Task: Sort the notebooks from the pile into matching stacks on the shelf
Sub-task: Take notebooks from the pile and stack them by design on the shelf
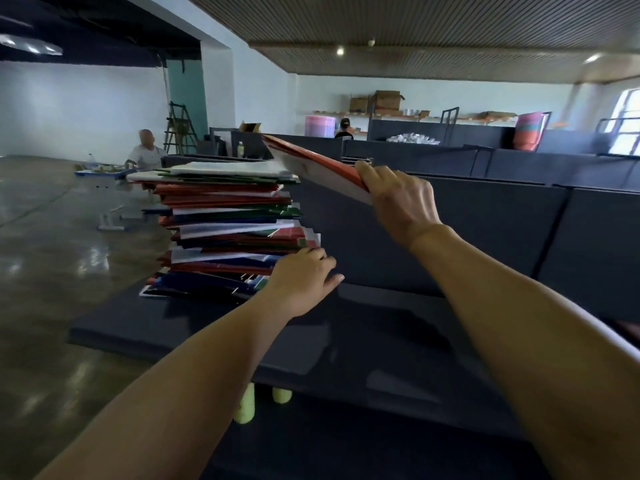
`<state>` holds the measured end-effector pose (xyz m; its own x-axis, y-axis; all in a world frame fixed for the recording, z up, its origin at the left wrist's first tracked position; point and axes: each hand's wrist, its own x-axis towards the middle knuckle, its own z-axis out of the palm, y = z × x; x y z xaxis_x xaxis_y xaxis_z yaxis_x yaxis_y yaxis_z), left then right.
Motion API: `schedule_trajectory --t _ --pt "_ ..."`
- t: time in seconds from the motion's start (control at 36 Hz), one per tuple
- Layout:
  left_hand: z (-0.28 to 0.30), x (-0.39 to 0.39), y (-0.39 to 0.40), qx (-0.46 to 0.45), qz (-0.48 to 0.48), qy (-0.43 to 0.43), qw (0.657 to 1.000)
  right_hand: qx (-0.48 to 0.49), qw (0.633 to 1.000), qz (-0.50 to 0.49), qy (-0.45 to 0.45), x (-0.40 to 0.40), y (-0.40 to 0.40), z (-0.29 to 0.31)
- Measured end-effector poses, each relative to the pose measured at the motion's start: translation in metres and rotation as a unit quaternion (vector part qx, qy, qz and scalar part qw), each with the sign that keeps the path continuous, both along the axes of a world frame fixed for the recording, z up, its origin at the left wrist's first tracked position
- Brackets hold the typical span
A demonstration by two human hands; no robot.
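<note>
- Our right hand [403,199] pinches the orange notebook [313,162], upper centre; fingers curled over its edge.
- Our left hand [301,282], fingers relaxed, should steady the pile [225,226] as we lift clear.

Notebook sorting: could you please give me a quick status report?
Right hand grips an orange notebook, lifted above the pile. Left hand rests against pile's lower edge. Shelf beside pile unobstructed.

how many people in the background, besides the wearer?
2. A seated person far left on the floor beside the ladder; a person in a dark cap mid-room behind the dark partitions. Others may be hidden behind them.
</note>
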<state>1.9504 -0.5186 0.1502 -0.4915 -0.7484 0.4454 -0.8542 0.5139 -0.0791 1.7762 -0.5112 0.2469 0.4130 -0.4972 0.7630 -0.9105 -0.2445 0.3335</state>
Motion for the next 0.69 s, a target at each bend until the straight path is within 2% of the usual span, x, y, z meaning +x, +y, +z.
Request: schedule_trajectory --t 0.08,0.19,0.39,0.56,0.69 --pt "-0.007 -0.022 0.006 0.010 -0.023 0.001 1.000 -0.002 0.999 -0.050 -0.003 -0.026 0.022 -0.008" --pt "-0.013 -0.056 0.018 0.012 -0.053 0.007 0.998 0.047 0.992 -0.114 0.010 -0.066 0.048 -0.022" --pt "-0.016 -0.139 0.051 0.009 -0.103 0.019 0.994 0.018 0.986 -0.164 0.029 -0.139 0.108 -0.048" --pt "-0.016 -0.219 0.099 0.021 -0.151 0.025 0.988 0.034 0.978 -0.206 -0.006 -0.216 0.170 -0.048" --pt "-0.029 -0.277 0.130 0.091 -0.125 0.041 0.987 0.101 0.962 -0.253 -0.013 -0.266 0.207 -0.065"
